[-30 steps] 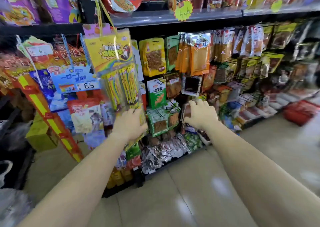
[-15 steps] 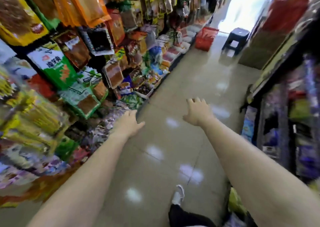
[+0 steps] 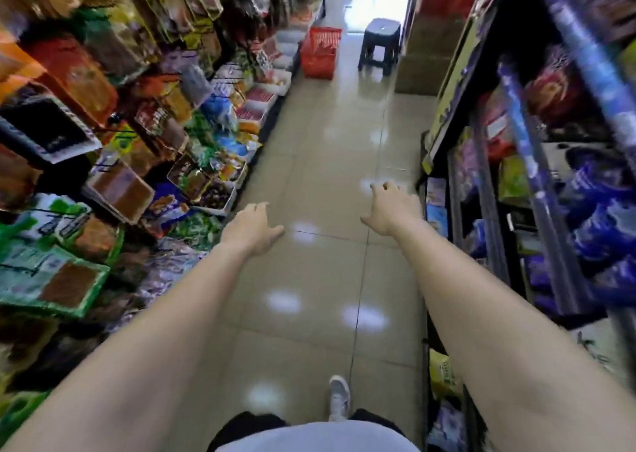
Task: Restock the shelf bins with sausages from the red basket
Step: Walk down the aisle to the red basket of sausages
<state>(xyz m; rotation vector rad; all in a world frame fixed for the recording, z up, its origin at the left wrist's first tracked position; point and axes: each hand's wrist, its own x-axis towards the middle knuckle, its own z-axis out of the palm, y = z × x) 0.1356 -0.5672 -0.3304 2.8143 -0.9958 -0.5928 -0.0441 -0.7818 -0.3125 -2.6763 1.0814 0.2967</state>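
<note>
Head view, looking down a shop aisle. Both arms stretched forward over the tiled floor (image 3: 309, 279), palms down. Left hand (image 3: 249, 229): fingers loosely spread, thumb out to the side, holding nothing. Right hand (image 3: 392, 209): fingers slightly curled and apart, also empty. The two hands are apart from each other, touching no goods.

Red basket (image 3: 318, 52) stands on the floor far ahead of the left hand, well beyond reach, just beside the foot of the shelving. Its contents cannot be made out. Shelf bins (image 3: 254, 105) run along the base of that shelving, ahead of and to the outside of the left hand; white trays with reddish packs, blurred. Dark plastic stool (image 3: 380, 43) far ahead of the right hand, near the basket. One pale shoe (image 3: 339, 396) on the floor below, between the forearms.
</note>
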